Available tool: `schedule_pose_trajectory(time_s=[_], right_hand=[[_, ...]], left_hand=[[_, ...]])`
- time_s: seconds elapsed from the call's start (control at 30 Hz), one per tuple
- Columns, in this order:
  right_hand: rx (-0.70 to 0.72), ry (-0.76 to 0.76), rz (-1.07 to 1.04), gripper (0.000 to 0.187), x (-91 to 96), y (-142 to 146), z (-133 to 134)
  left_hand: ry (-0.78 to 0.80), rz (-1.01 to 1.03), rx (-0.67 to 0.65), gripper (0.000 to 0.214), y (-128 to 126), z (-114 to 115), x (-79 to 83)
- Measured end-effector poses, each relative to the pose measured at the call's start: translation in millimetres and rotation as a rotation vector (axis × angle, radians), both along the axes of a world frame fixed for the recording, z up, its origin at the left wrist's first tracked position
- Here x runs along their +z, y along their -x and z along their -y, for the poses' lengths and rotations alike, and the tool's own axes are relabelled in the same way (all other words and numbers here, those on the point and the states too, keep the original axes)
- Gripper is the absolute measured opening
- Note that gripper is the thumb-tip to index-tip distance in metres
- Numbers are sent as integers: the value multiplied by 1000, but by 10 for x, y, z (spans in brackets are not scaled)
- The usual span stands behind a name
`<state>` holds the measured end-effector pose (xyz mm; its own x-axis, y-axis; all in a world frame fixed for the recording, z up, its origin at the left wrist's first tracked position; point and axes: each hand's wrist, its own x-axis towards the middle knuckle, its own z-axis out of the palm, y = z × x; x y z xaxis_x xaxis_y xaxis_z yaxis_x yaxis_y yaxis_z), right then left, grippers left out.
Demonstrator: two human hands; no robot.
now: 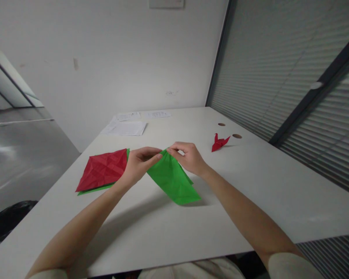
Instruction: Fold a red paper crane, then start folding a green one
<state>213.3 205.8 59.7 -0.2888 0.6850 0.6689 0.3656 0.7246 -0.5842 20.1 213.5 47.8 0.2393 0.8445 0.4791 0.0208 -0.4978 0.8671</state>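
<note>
A folded green paper sheet (174,180) is held above the white table (250,182), sloping down toward me. My left hand (138,162) pinches its upper edge from the left. My right hand (187,157) pinches the same top corner from the right. Both hands are closed on the paper, fingertips nearly meeting at the tip.
A creased red sheet (103,169) lies on another green sheet (94,190) at the left. A small red folded paper figure (219,142) stands at the right near two round table holes (237,136). White papers (126,127) lie at the far edge. A black bag (8,221) sits on the floor, left.
</note>
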Motion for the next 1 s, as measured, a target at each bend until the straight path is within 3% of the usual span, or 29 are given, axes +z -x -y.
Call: schedule_pose_trajectory(time_s=[0.3,0.63,0.87,1.0], right_hand=[[39,-29,28,22,41,-8,45],[47,-12,37,23,3,13,43],[74,278,97,12,63,-64,56],[93,439,132,16,94,-243,-13]], left_hand=[[-284,-260,172,20,6,71,38],[-437,-290,176,16,-31,125,-7],[-538,-305,354,14,33,12,-51],[-445,-185,432,13,70,-76,-82]])
